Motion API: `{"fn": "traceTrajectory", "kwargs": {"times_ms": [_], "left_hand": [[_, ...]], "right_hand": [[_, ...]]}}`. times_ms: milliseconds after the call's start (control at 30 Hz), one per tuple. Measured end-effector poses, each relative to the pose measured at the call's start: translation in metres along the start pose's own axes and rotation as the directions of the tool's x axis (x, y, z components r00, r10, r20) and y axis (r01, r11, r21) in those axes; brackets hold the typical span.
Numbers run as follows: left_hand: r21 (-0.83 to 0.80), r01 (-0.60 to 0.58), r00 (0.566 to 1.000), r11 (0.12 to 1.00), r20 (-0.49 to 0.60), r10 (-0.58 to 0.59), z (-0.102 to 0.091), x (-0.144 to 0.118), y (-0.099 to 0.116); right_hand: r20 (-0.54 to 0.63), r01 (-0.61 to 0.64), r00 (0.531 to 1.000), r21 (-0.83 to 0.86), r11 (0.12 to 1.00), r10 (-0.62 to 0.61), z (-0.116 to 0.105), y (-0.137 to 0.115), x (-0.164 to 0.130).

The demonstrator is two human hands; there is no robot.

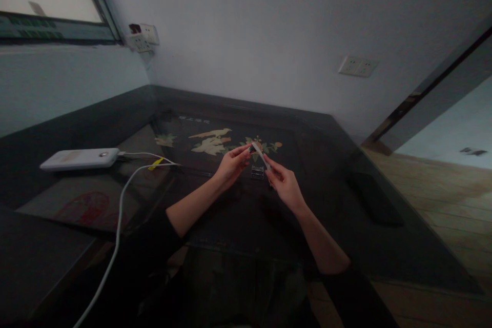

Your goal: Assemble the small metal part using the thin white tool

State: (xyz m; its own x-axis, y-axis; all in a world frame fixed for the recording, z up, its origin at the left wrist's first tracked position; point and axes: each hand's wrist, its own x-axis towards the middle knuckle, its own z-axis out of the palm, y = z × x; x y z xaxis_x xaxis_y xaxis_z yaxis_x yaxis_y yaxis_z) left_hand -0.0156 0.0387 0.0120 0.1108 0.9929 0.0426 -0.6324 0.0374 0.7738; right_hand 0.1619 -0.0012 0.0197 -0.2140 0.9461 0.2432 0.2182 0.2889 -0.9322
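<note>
Above the middle of the dark table, my left hand (234,164) pinches a small, dark greenish piece (252,149); it is too small to name. My right hand (285,183) is closed on the lower end of a slim white stick-like object (261,152). That object slants up to the left, and its upper end meets or nearly meets the piece at my left fingertips. Just below, between my hands, lies a small clear box (257,172) with dark parts; its contents are hard to make out.
A white power bank (80,159) lies at the left, with a white cable (122,200) running down toward me and a yellow tag (156,164) beside it. At the right lies a dark flat object (374,200). The dark table (238,105) meets the wall behind.
</note>
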Motion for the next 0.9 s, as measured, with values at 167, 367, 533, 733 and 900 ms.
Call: {"fn": "traceTrajectory", "kwargs": {"times_ms": [167, 367, 533, 733, 900], "left_hand": [[-0.027, -0.019, 1.0, 0.999, -0.022, 0.018, -0.0007, 0.0009, 0.0001], [-0.014, -0.029, 0.999, 0.999, -0.025, 0.029, 0.0018, -0.001, 0.0031], [-0.018, -0.031, 0.999, 0.999, -0.023, 0.03, 0.0035, -0.0017, 0.0048], [-0.002, -0.036, 0.999, 0.999, -0.033, 0.036, 0.0007, 0.0, 0.0013], [0.042, -0.031, 0.999, 0.999, -0.016, 0.032, 0.0004, -0.0007, 0.001]], "right_hand": [[0.056, -0.057, 0.997, 0.095, 0.994, 0.052, 0.0025, -0.0046, -0.0028], [0.126, -0.083, 0.99, 0.21, 0.974, 0.057, 0.0049, -0.0056, -0.0051], [0.155, -0.097, 0.986, 0.273, 0.957, 0.055, 0.0056, -0.0047, -0.0053], [0.114, -0.08, 0.992, 0.242, 0.967, 0.053, 0.0038, 0.0004, -0.0028], [0.055, -0.072, 0.996, 0.142, 0.987, 0.065, 0.0014, 0.0016, -0.0003]]}}
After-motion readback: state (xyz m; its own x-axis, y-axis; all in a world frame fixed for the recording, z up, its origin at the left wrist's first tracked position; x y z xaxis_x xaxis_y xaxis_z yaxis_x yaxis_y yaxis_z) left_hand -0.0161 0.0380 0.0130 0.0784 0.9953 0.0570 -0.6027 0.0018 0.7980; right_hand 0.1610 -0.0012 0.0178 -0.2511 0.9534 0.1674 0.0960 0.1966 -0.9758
